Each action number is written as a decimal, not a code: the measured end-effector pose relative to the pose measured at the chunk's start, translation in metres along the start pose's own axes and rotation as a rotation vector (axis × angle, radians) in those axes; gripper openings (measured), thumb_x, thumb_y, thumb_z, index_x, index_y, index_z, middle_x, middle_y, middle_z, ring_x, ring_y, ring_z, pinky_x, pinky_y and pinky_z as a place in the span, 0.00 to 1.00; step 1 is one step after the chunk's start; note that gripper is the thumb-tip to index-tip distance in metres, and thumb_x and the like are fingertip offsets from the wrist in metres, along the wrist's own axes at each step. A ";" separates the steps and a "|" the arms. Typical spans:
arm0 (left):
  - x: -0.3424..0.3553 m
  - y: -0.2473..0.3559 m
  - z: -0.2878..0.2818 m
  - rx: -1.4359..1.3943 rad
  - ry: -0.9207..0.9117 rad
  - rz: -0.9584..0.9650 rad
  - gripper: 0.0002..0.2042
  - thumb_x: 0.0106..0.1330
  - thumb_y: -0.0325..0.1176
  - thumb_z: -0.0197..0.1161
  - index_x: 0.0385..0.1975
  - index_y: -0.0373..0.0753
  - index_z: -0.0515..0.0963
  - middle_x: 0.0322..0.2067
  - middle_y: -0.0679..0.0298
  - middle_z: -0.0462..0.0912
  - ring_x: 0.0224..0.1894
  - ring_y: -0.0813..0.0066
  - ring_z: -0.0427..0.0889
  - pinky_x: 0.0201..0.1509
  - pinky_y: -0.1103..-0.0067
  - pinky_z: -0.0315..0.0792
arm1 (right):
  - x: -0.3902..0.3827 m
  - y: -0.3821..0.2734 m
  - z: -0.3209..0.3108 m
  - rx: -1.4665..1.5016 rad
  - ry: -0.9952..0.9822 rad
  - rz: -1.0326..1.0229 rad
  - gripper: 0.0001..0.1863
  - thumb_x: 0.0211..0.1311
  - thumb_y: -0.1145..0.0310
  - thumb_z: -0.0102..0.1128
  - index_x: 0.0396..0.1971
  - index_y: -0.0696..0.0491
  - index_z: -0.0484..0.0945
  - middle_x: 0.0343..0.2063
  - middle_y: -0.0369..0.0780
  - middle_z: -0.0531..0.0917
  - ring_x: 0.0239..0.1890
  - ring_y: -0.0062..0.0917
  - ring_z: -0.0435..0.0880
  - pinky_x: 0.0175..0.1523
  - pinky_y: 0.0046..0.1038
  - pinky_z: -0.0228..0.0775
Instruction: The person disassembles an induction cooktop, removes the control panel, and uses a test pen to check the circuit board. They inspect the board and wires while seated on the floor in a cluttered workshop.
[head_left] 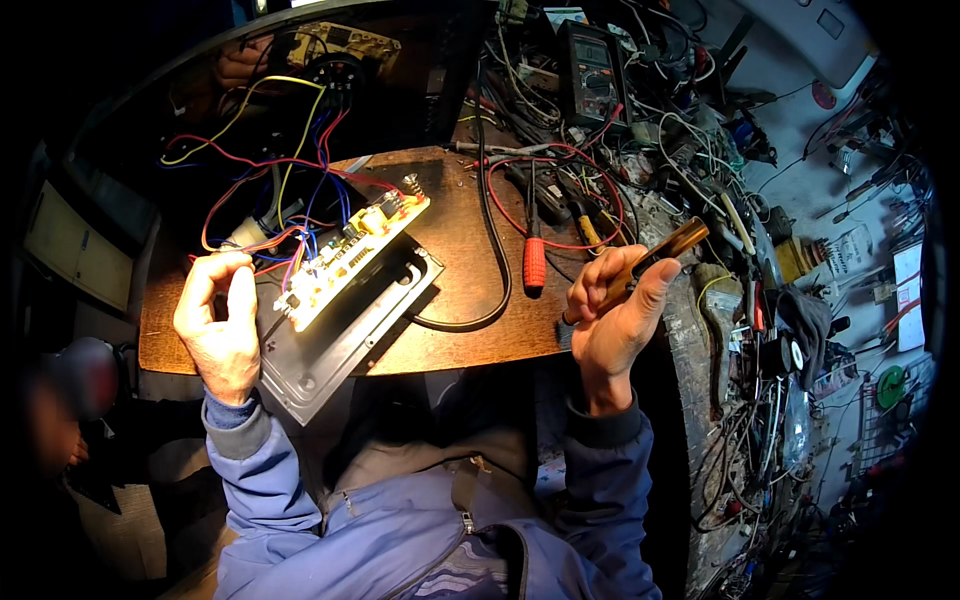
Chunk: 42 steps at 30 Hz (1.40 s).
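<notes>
My left hand [218, 325] is closed in a pinch, with its fingertips at a bundle of coloured wires [268, 246]. These thin red, blue and yellow wires run to a lit circuit board [345, 262] dotted with components. The board sits tilted above a grey casing [312, 378], which juts over the table's front edge. To the right, my right hand [618, 318] is wrapped around a wooden-handled brush [682, 243]. Its handle points up and right, while a dark, bristle-like end shows partly below my fingers. The brush is apart from the board.
A red-handled screwdriver [534, 262] lies on the wooden table [468, 318], beside a looped black cable [505, 270]. Behind stand a dark screen-like panel [410, 80] and a multimeter [592, 75]. Tangled cables and tools crowd the right side. A person's blurred hand [78, 448] shows at left.
</notes>
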<state>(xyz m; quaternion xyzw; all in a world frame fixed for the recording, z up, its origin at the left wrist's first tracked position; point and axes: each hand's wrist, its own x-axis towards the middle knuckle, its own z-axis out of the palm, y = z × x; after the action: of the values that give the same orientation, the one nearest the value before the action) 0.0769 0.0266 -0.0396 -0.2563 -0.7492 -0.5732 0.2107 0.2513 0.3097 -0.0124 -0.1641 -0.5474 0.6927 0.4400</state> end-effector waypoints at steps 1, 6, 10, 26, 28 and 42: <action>0.000 0.001 0.000 0.002 -0.005 -0.004 0.04 0.65 0.23 0.61 0.37 0.33 0.79 0.32 0.69 0.79 0.32 0.85 0.73 0.37 0.85 0.69 | -0.001 -0.003 0.001 -0.027 0.021 -0.022 0.32 0.69 0.32 0.37 0.27 0.50 0.65 0.18 0.33 0.63 0.16 0.15 0.56 0.21 0.19 0.50; 0.000 -0.002 -0.003 -0.018 -0.013 -0.032 0.04 0.65 0.23 0.61 0.37 0.33 0.78 0.35 0.66 0.80 0.36 0.81 0.77 0.43 0.83 0.71 | -0.004 -0.013 -0.009 0.137 -0.085 0.004 0.26 0.71 0.41 0.41 0.34 0.53 0.67 0.23 0.36 0.67 0.19 0.17 0.61 0.24 0.19 0.53; 0.001 -0.001 0.000 -0.026 -0.002 0.012 0.04 0.66 0.23 0.61 0.37 0.33 0.79 0.34 0.66 0.80 0.35 0.81 0.77 0.42 0.84 0.71 | -0.005 -0.018 -0.019 0.246 -0.217 0.036 0.24 0.67 0.51 0.48 0.50 0.57 0.67 0.30 0.38 0.70 0.27 0.21 0.66 0.32 0.23 0.60; 0.001 0.001 -0.001 -0.041 -0.009 0.015 0.04 0.66 0.22 0.60 0.38 0.33 0.79 0.34 0.68 0.80 0.34 0.84 0.76 0.40 0.85 0.70 | -0.008 -0.049 -0.018 -0.002 -0.150 -0.381 0.22 0.69 0.63 0.55 0.56 0.61 0.65 0.31 0.38 0.71 0.28 0.20 0.69 0.34 0.23 0.64; 0.000 0.000 -0.002 -0.036 -0.010 0.010 0.04 0.66 0.22 0.60 0.38 0.33 0.79 0.34 0.68 0.80 0.34 0.84 0.76 0.40 0.86 0.70 | -0.008 -0.049 -0.017 -0.014 -0.110 -0.401 0.20 0.69 0.63 0.53 0.53 0.61 0.66 0.28 0.38 0.71 0.26 0.19 0.67 0.32 0.23 0.63; 0.000 -0.004 -0.002 -0.087 -0.013 -0.023 0.03 0.67 0.21 0.59 0.38 0.31 0.77 0.36 0.66 0.80 0.38 0.81 0.77 0.45 0.83 0.70 | -0.009 -0.041 -0.021 0.023 -0.060 -0.330 0.23 0.65 0.62 0.52 0.53 0.62 0.67 0.25 0.37 0.70 0.22 0.18 0.66 0.27 0.20 0.61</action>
<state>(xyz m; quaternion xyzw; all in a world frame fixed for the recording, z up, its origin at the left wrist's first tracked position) 0.0745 0.0233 -0.0423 -0.2602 -0.7278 -0.6059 0.1881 0.2888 0.3164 0.0148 -0.0462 -0.5718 0.6218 0.5332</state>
